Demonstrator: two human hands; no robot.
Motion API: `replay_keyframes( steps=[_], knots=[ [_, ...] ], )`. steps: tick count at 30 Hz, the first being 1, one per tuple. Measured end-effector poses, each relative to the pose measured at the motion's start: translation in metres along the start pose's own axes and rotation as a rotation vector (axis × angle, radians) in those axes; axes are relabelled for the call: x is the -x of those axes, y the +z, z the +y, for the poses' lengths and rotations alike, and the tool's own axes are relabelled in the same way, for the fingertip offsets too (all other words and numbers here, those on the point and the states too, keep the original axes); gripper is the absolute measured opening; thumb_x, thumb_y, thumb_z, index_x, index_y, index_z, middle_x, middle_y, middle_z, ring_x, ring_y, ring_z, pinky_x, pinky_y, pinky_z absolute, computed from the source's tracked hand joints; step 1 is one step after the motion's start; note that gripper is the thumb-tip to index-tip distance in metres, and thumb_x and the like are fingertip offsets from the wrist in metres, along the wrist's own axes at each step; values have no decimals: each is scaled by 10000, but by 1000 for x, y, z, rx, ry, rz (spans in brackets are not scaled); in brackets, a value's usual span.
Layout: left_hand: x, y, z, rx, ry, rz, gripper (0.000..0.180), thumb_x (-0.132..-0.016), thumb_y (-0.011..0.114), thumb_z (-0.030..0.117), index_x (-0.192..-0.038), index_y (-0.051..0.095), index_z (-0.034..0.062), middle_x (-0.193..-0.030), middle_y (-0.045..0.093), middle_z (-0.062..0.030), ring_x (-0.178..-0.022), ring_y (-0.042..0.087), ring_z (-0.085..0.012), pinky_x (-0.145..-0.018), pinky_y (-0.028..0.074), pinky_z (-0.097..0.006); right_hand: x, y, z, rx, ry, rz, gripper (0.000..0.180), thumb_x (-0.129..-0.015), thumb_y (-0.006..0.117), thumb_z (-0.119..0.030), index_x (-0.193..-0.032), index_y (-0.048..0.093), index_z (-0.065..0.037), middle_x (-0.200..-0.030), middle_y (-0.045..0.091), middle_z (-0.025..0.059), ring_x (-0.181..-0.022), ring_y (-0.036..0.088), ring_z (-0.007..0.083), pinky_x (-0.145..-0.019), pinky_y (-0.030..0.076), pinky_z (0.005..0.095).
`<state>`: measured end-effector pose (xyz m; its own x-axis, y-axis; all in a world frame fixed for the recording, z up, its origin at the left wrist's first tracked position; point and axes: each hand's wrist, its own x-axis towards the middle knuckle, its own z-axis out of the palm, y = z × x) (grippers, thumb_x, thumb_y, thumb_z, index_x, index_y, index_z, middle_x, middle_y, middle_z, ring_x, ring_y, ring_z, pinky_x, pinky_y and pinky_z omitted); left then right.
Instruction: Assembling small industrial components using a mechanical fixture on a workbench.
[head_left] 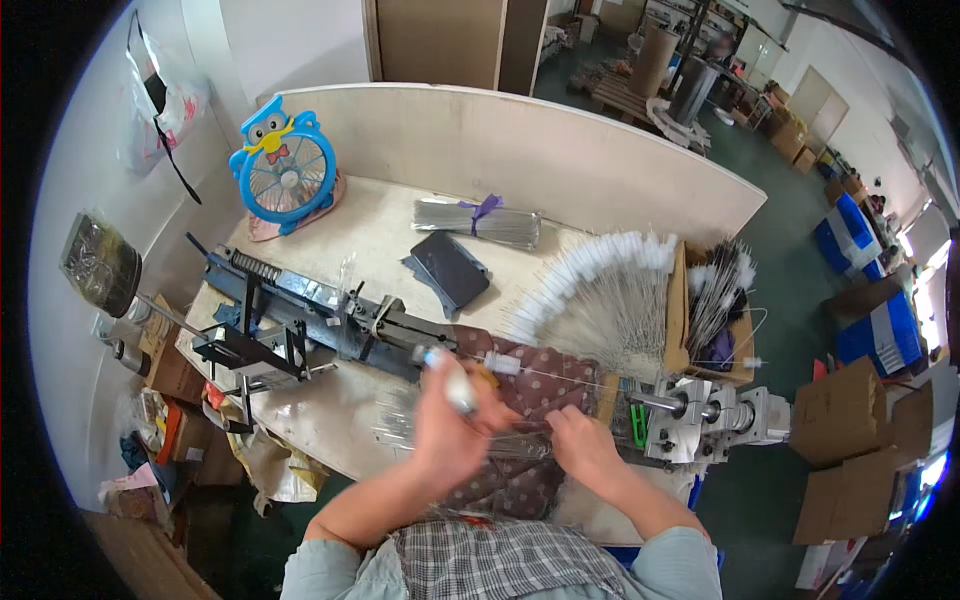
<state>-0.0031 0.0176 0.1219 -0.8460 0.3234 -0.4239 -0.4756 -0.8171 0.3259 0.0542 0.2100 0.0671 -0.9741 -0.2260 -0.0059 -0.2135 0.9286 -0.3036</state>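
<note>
My left hand [450, 415], partly smeared by motion, is closed around a small white object [460, 388] whose kind is too blurred to tell. Beside its fingers, a white-bristled brush [503, 363] on a thin wire stem lies over the brown dotted cloth [560, 378]. The stem runs right, toward a metal machine head [690, 420] with a shaft. My right hand [582, 445] is low over the cloth with its fingers pinched; what they hold, if anything, is hidden. Thin wires [525, 446] lie under and between both hands.
White-tipped wire brushes [600, 290] fan out at the far right, beside a cardboard box [680, 320] of more. A long metal rail fixture [330, 310] crosses the left. Behind stand a blue fan [288, 175], a tied wire bundle [480, 222] and a dark flat pad [450, 272].
</note>
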Motion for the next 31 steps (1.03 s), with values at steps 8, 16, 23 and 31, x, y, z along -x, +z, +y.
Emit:
replay_keyframes(
  steps=[8,16,23,31],
  knots=[
    [24,-37,34,-348,-312,-56,474,-948,400,468,-953,603,40,-677,616,-83,-516,567,-212,-587,493,-373,12,-96,5,199,45,99,167,-732,520,13,-889,545,-41,-818,523,142,-765,578,346,-650,481,431],
    [-63,2,-71,-1673,800,-651,136,-820,612,167,-932,621,91,-799,625,-72,-649,632,-240,-549,489,-329,-20,-97,58,-107,81,431,172,-807,584,-59,-968,635,-31,-849,634,170,-777,617,346,-648,500,394],
    [-94,4,-86,-2051,1187,-776,66,-727,607,173,-702,578,119,-698,566,-29,-628,602,-235,-564,465,-370,-18,-78,67,-152,188,466,160,-860,588,-157,-976,659,-72,-707,638,123,-569,632,202,-554,491,306],
    [-106,34,-94,-2316,1044,-798,109,-709,569,157,-795,637,153,-731,596,-16,-706,634,-221,-611,487,-355,-11,-80,74,-217,216,446,158,-850,606,-244,-955,641,-133,-810,650,127,-753,626,321,-630,490,381]
  ],
)
